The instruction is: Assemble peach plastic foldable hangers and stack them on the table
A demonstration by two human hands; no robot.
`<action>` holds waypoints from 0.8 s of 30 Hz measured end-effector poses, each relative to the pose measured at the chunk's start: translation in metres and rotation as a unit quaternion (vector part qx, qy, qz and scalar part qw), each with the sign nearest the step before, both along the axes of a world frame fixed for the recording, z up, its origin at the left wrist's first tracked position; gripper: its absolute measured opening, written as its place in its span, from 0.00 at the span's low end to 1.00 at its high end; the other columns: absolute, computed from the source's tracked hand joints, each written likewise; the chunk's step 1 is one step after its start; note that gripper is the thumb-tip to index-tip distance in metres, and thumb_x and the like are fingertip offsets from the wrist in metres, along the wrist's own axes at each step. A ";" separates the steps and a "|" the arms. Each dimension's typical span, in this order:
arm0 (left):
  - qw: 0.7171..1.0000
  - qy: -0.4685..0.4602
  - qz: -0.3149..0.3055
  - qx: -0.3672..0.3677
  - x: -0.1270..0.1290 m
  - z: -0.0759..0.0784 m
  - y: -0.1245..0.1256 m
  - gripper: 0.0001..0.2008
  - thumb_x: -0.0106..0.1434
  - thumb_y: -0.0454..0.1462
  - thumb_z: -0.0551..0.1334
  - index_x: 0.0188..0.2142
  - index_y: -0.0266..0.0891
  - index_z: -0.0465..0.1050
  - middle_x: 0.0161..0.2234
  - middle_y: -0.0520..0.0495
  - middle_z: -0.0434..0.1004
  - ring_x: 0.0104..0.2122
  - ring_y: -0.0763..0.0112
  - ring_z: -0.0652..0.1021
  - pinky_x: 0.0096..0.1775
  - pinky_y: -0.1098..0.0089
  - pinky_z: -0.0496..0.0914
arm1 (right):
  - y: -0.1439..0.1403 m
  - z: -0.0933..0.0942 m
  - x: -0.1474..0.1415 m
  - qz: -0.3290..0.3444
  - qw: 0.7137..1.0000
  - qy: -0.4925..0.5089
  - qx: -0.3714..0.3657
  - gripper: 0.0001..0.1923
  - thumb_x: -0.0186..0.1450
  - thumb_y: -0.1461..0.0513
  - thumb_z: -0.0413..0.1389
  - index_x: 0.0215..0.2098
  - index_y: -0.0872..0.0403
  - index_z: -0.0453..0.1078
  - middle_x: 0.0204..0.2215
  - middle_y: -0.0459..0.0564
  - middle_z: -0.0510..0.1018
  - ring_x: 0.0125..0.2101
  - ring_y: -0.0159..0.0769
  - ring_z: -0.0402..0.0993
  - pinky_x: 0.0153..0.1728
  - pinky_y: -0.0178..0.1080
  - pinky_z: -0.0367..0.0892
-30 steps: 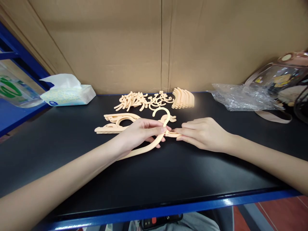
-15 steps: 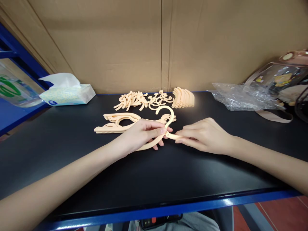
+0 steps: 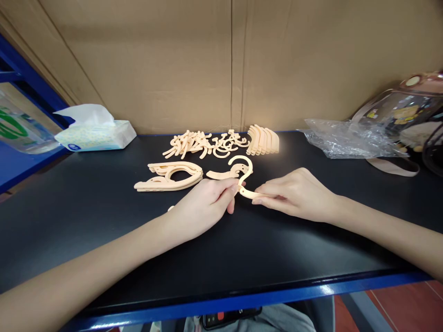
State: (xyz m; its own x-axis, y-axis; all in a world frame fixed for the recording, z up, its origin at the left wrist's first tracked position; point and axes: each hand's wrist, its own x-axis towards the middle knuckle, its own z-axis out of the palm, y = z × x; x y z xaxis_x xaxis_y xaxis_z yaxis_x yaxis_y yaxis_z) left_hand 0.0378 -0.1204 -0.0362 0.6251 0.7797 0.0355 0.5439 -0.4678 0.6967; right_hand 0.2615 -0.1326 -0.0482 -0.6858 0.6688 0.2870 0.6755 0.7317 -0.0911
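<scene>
Tissue pack (image 3: 95, 135) far left; crinkled plastic bag (image 3: 341, 139) right; cardboard backdrop (image 3: 194, 64).

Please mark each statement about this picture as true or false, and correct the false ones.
1. Both hands hold one peach plastic hanger between them. True: the left hand and the right hand grip the hanger near its hook.
2. The tissue pack lies on the right side of the table. False: the tissue pack lies at the far left.
3. A stack of finished hangers lies just beyond the left hand. True: the stack rests flat on the black table.
4. The clear plastic bag covers the loose parts. False: the plastic bag lies apart, to the right of the loose parts.
5. The wall behind the table is cardboard. True: cardboard.
</scene>
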 end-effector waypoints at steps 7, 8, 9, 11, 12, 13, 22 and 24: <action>0.993 0.059 -0.028 0.098 0.000 -0.006 0.003 0.09 0.61 0.41 0.59 0.33 0.37 0.70 0.18 0.60 0.53 0.17 0.79 0.58 0.23 0.75 0.54 | -0.001 0.004 0.000 -0.006 0.998 0.017 -0.058 0.20 0.71 0.53 0.45 0.34 0.52 0.76 0.25 0.45 0.79 0.21 0.27 0.69 0.24 0.33 0.52; 0.992 0.058 -0.029 0.104 0.000 -0.007 0.004 0.10 0.61 0.43 0.59 0.33 0.37 0.70 0.18 0.60 0.53 0.18 0.79 0.59 0.23 0.75 0.54 | -0.001 0.004 0.000 -0.007 0.998 0.018 -0.065 0.20 0.71 0.53 0.45 0.35 0.52 0.76 0.26 0.45 0.79 0.22 0.27 0.69 0.24 0.33 0.52; 0.992 0.057 -0.030 0.111 0.000 -0.008 0.004 0.11 0.61 0.43 0.60 0.32 0.37 0.69 0.18 0.60 0.53 0.18 0.79 0.59 0.23 0.75 0.54 | -0.001 0.005 0.000 -0.008 0.997 0.018 -0.072 0.20 0.71 0.53 0.45 0.35 0.52 0.76 0.25 0.45 0.79 0.21 0.27 0.69 0.24 0.33 0.52; 0.991 0.058 -0.027 0.117 0.000 -0.009 0.004 0.11 0.61 0.43 0.60 0.30 0.37 0.68 0.18 0.60 0.52 0.18 0.79 0.58 0.23 0.75 0.54 | -0.001 0.005 0.000 -0.010 0.996 0.018 -0.083 0.20 0.71 0.53 0.45 0.34 0.52 0.75 0.24 0.44 0.78 0.21 0.26 0.67 0.24 0.33 0.51; 0.991 0.060 -0.027 0.117 0.000 -0.010 0.004 0.11 0.61 0.43 0.61 0.29 0.37 0.68 0.17 0.60 0.52 0.18 0.79 0.58 0.23 0.75 0.54 | -0.001 0.006 0.000 -0.012 0.996 0.017 -0.087 0.20 0.71 0.53 0.45 0.34 0.52 0.75 0.24 0.44 0.78 0.20 0.26 0.66 0.24 0.33 0.51; 0.991 0.062 -0.026 0.117 0.000 -0.010 0.004 0.11 0.61 0.43 0.61 0.29 0.37 0.68 0.17 0.60 0.52 0.18 0.79 0.58 0.23 0.75 0.54 | -0.002 0.006 0.000 -0.013 0.996 0.016 -0.092 0.20 0.71 0.53 0.45 0.33 0.52 0.75 0.23 0.43 0.77 0.20 0.26 0.65 0.24 0.34 0.50; 0.989 0.078 -0.025 0.121 0.002 -0.008 0.003 0.12 0.61 0.44 0.61 0.28 0.38 0.65 0.17 0.59 0.57 0.18 0.78 0.61 0.23 0.75 0.54 | -0.001 0.009 -0.001 -0.022 0.994 0.006 -0.107 0.22 0.71 0.51 0.44 0.30 0.52 0.73 0.18 0.42 0.70 0.18 0.26 0.59 0.23 0.34 0.48; 0.990 0.082 -0.024 0.115 0.002 -0.007 0.002 0.13 0.61 0.44 0.61 0.26 0.38 0.64 0.18 0.58 0.58 0.18 0.78 0.61 0.23 0.75 0.54 | -0.001 0.009 0.000 -0.021 0.994 0.007 -0.105 0.23 0.71 0.51 0.44 0.29 0.53 0.73 0.16 0.42 0.68 0.17 0.26 0.57 0.22 0.34 0.47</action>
State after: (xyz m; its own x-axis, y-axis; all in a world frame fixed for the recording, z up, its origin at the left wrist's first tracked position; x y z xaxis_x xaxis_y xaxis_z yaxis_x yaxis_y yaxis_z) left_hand 0.0402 -0.1184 -0.0436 0.6735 0.7319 0.1031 0.6143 -0.6319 0.4726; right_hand 0.2611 -0.1333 -0.0394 -0.6538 0.7422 0.1474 0.7022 0.6676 -0.2473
